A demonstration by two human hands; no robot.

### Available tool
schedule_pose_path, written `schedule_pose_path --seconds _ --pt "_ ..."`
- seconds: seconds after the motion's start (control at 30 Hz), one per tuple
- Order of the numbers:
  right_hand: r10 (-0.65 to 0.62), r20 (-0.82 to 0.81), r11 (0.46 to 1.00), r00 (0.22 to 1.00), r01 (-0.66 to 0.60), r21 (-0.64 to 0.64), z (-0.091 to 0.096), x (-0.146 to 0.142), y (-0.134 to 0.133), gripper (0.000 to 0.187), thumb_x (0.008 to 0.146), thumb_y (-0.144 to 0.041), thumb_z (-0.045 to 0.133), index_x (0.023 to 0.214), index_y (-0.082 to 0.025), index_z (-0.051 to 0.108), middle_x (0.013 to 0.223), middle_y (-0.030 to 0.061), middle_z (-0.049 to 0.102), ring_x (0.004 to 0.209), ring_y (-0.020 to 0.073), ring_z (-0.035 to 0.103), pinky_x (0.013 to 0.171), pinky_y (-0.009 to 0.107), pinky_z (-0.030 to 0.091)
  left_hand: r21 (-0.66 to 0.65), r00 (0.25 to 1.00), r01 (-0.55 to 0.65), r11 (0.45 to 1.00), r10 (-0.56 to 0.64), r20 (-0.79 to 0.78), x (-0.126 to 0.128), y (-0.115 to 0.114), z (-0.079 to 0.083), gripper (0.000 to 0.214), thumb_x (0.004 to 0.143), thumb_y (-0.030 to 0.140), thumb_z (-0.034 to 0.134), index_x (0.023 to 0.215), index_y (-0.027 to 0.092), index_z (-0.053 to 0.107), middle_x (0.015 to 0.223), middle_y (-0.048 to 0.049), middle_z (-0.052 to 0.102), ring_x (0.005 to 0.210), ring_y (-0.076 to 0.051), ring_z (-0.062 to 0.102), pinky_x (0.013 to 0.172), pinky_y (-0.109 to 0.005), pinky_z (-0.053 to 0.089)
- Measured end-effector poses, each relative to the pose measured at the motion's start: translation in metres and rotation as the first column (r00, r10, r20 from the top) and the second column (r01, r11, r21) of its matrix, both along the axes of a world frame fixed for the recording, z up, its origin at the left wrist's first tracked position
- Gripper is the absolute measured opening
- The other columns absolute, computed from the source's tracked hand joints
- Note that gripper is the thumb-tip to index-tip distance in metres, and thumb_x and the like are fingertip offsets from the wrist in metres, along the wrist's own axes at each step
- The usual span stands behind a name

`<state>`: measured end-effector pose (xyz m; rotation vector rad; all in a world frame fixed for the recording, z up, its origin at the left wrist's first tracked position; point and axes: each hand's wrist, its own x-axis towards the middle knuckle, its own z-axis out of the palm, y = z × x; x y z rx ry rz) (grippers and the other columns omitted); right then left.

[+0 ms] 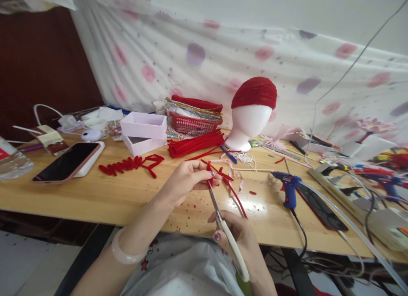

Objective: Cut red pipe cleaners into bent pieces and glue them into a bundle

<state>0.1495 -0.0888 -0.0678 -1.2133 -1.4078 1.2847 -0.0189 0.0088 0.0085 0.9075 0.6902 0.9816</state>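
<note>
Between the thumb and fingers of my left hand (191,178) is pinched a short red pipe cleaner (209,166), held above the table's front part. White-handled scissors (230,241) are in my right hand (237,232), their blades pointing up and away to the lower end of that red piece. Whether the blades touch it I cannot tell. Just beyond my left fingers, a longer red pipe cleaner (237,198) lies on the wood, curving toward my right hand. Small red clippings (194,209) are scattered beneath my hands.
Left of my hands lie cut red pieces (123,165), a phone (66,162) and white boxes (143,128). Behind are a red pipe-cleaner bundle (196,144), a red basket (194,124) and a white head form (251,122). At right are a blue glue gun (288,187) and power strip (350,202).
</note>
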Motion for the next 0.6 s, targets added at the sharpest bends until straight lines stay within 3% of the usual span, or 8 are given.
schedule_pose_path --seconds 0.6 --pt "-0.034 0.003 0.999 0.999 0.034 -0.03 -0.0029 0.0007 0.0007 0.047 0.073 -0.058 0.081 0.088 -0.016 0.068 0.051 -0.0072 0.043 0.043 0.0092 0.036 0.041 0.022 0.024 0.017 0.999 -0.038 0.999 0.037 0.034 0.0041 -0.0009 -0.0049 0.016 0.066 0.017 0.081 0.066 0.012 0.065 0.077 -0.0105 0.079 0.071 -0.017 0.073 0.08 -0.033 0.058"
